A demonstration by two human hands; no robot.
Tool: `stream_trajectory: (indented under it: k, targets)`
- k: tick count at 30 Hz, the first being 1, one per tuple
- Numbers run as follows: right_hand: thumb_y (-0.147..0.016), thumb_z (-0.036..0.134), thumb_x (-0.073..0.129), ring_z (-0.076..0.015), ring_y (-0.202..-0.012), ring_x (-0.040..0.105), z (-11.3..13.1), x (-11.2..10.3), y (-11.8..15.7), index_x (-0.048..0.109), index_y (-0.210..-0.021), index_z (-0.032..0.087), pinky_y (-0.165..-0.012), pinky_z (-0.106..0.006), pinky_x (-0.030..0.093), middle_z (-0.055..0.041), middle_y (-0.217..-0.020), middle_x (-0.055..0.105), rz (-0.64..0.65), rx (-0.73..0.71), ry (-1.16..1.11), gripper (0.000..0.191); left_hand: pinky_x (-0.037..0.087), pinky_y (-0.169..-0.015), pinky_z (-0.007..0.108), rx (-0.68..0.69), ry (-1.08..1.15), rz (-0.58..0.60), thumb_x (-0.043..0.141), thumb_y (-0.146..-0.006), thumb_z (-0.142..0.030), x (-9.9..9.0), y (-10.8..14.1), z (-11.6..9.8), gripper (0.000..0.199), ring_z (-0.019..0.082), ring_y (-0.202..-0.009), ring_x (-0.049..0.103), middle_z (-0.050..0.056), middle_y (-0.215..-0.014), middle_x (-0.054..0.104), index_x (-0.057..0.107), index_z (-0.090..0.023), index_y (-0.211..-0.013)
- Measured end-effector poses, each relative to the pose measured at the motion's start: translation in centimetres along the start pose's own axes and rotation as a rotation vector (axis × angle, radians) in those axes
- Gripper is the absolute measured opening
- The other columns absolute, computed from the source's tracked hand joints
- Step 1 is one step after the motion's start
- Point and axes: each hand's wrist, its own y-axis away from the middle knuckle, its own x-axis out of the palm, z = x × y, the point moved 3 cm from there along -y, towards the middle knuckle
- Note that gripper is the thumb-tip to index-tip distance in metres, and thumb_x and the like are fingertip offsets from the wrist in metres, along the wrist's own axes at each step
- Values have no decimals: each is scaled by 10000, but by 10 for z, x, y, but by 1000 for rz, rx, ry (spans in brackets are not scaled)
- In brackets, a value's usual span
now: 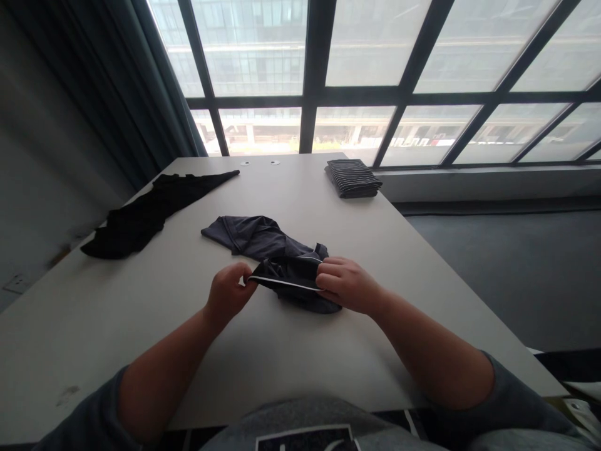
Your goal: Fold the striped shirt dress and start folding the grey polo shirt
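Note:
A dark grey garment (256,237) lies crumpled on the white table in front of me, stretching away to the far left. Its near end has a white-trimmed edge, pulled straight between my two hands and lifted a little. My left hand (230,289) pinches the left end of that edge between thumb and fingers. At the other end, my right hand (348,285) is closed on the cloth, with the fingers curled over it. What kind of garment it is, I cannot make out. Part of the cloth hangs below the trimmed edge and rests on the table.
A black garment (145,213) lies spread along the table's left edge. Near the far right corner sits a folded stack of striped cloth (354,178). Two cable holes (275,163) are at the back of the white table (282,363). Windows and a curtain stand beyond.

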Motion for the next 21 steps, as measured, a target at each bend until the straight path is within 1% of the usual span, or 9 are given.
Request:
stream_trajectory:
  k: [4, 7, 9, 12, 14, 16, 18, 19, 21]
  targets:
    - [-1068, 158, 432, -172, -677, 436, 6, 4, -2, 517, -757, 222, -676, -301, 323, -11, -734, 536, 127, -37, 83, 329, 404, -615, 293, 10, -26, -71, 591, -833, -166, -6, -3, -2, 287, 158, -622, 482, -18, -642, 509, 380, -249, -658]
    - [-1035, 94, 409, -168, -633, 391, 5, 1, 0, 499, -734, 222, -621, -307, 270, -3, -715, 506, 45, 24, 126, 340, 451, -674, 319, 34, -45, -150, 583, -842, -151, -11, -7, -7, 321, 189, -704, 523, 8, -679, 540, 345, -254, -652]
    - [-1039, 129, 413, -172, -629, 389, 3, -3, 3, 474, -725, 227, -609, -312, 255, -7, -712, 501, -51, 79, 135, 335, 506, -781, 363, 52, -39, -184, 586, -863, -158, -13, -10, -11, 329, 215, -839, 595, 54, -831, 652, 345, -251, -659]
    - [-1050, 263, 454, -188, -637, 409, -2, -8, 7, 426, -708, 239, -613, -325, 265, -20, -692, 494, -172, 206, 128, 344, 536, -953, 433, 119, 74, -63, 567, -877, -140, -10, -12, -16, 344, 243, -1083, 662, 92, -1116, 743, 317, -245, -666]
    - [-1035, 335, 491, -194, -633, 416, -6, -9, 10, 406, -698, 245, -609, -331, 264, -23, -669, 485, -210, 299, 129, 358, 533, -995, 451, 190, 154, 61, 570, -876, -124, -5, -10, -19, 349, 244, -1108, 690, 73, -1070, 774, 309, -244, -676]
    - [-1000, 325, 514, -187, -618, 408, -10, -8, 12, 400, -690, 246, -602, -327, 261, -19, -652, 482, -213, 372, 133, 340, 536, -989, 456, 232, 200, 123, 600, -860, -118, -1, -7, -18, 289, 243, -1052, 714, 62, -992, 779, 379, -246, -724]
    - [-949, 277, 523, -175, -600, 392, -13, -7, 13, 396, -685, 245, -596, -317, 259, -11, -640, 481, -208, 422, 131, 295, 544, -972, 451, 230, 229, 170, 647, -858, -147, 3, -3, -15, 165, 245, -1028, 716, 78, -1038, 768, 519, -244, -896]
    - [-923, 259, 524, -169, -592, 383, -15, -6, 13, 394, -683, 244, -593, -312, 259, -8, -634, 481, -207, 439, 126, 273, 545, -976, 452, 224, 243, 211, 677, -865, -186, 5, -1, -13, 223, 252, -1049, 711, 96, -1092, 758, 563, -237, -1050]
    - [-890, 241, 521, -163, -578, 367, -17, -4, 14, 397, -685, 244, -587, -306, 255, -3, -624, 480, -201, 463, 114, 240, 534, -1008, 459, 220, 268, 321, 705, -898, -287, 10, 2, -11, 492, 267, -1112, 692, 125, -1181, 735, 520, -219, -1349]
